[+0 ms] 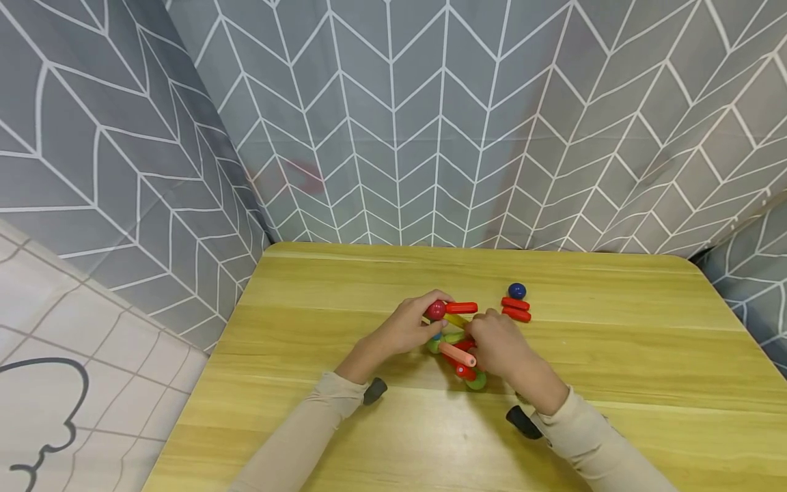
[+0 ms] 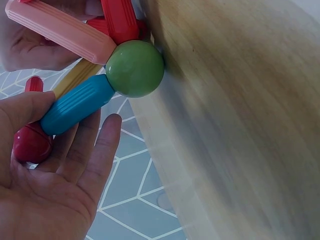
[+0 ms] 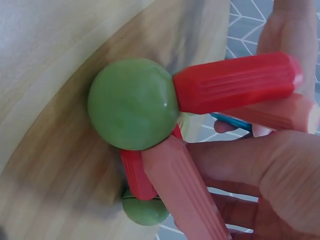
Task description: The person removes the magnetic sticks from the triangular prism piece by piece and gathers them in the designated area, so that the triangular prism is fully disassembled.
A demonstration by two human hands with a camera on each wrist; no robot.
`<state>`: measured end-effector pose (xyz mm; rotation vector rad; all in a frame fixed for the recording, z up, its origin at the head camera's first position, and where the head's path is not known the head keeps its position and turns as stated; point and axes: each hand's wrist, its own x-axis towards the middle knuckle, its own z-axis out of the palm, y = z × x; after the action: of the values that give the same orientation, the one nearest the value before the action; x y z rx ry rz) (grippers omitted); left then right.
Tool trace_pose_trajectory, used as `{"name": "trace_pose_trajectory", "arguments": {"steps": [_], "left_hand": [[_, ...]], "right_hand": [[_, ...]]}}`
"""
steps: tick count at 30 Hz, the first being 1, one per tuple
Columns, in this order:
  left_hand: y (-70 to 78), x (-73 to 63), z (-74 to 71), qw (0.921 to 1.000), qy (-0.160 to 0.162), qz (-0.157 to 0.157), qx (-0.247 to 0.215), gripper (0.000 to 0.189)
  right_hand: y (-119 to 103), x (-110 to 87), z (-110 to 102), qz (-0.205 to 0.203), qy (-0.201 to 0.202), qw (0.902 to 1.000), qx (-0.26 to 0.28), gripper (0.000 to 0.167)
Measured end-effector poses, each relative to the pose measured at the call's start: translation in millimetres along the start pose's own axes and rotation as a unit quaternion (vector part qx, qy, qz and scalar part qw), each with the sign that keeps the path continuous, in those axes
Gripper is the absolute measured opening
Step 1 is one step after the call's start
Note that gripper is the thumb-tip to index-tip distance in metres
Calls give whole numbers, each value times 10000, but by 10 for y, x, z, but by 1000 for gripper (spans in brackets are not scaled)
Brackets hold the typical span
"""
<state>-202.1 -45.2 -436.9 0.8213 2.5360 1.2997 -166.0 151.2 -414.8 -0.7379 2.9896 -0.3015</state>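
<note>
A structure of magnetic building rods and balls stands on the table between both hands. My left hand [image 1: 413, 324] grips its red ball [image 1: 436, 310] and the blue rod [image 2: 77, 105], the thumb lying across where they meet. A red rod [image 1: 461, 307] and a yellow rod [image 1: 456, 320] reach out from that ball. My right hand [image 1: 501, 342] holds the structure's right side, with fingers at the yellow rod's far end; its exact grip is partly hidden. In the right wrist view, its thumb lies beside a pink rod [image 3: 182, 187] joined to a green ball [image 3: 134, 104].
Beyond the right hand lie a dark blue ball [image 1: 517, 291] and two loose red rods [image 1: 516, 308]. The wooden table [image 1: 615, 328] ends at a grey patterned curtain [image 1: 418, 123] along the back. Black straps [image 1: 523, 421] sit at the wrists.
</note>
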Motion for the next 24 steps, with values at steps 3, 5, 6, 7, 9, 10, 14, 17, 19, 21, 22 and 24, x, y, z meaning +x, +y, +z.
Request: {"name": "trace_pose_trajectory", "arguments": {"steps": [3, 5, 6, 7, 9, 10, 14, 17, 19, 21, 22, 24], "left_hand": [[2, -2, -3, 10000, -9, 10, 11, 38], [3, -6, -5, 10000, -22, 6, 20, 38], [5, -8, -7, 10000, -28, 3, 19, 38], [7, -11, -9, 10000, -36, -1, 19, 37], [7, -15, -12, 10000, -44, -2, 16, 37], [8, -15, -12, 10000, -47, -2, 8, 37], [6, -13, -12, 10000, -32, 14, -1, 37], [4, -13, -11, 10000, -24, 10, -2, 37], [1, -12, -10, 10000, -30, 16, -16, 37], [-2, -12, -9, 10000, -39, 4, -20, 38], [-4, -11, -7, 10000, -45, 4, -23, 38], [-9, -10, -6, 10000, -48, -6, -24, 38]], "right_hand": [[-16, 10, 6, 26, 20, 9999, -95, 13], [-16, 12, 7, 5, 11, 9999, -116, 14], [-11, 12, 7, -13, 9, 9999, -130, 13], [-5, 11, 6, -37, 6, 9999, -138, 12], [11, 3, -3, -109, 19, 9999, -116, 10], [20, -6, -13, -145, 29, 9999, -83, 9], [40, -67, -119, -208, 100, 9990, 391, 12], [68, -134, -260, -254, 155, 9953, 923, 13], [130, -180, -361, -285, 301, 9919, 1198, 13], [230, -227, -448, -224, 461, 9887, 1409, 12], [294, -249, -478, -162, 583, 9873, 1468, 13], [431, -293, -518, 77, 781, 9849, 1544, 16]]}}
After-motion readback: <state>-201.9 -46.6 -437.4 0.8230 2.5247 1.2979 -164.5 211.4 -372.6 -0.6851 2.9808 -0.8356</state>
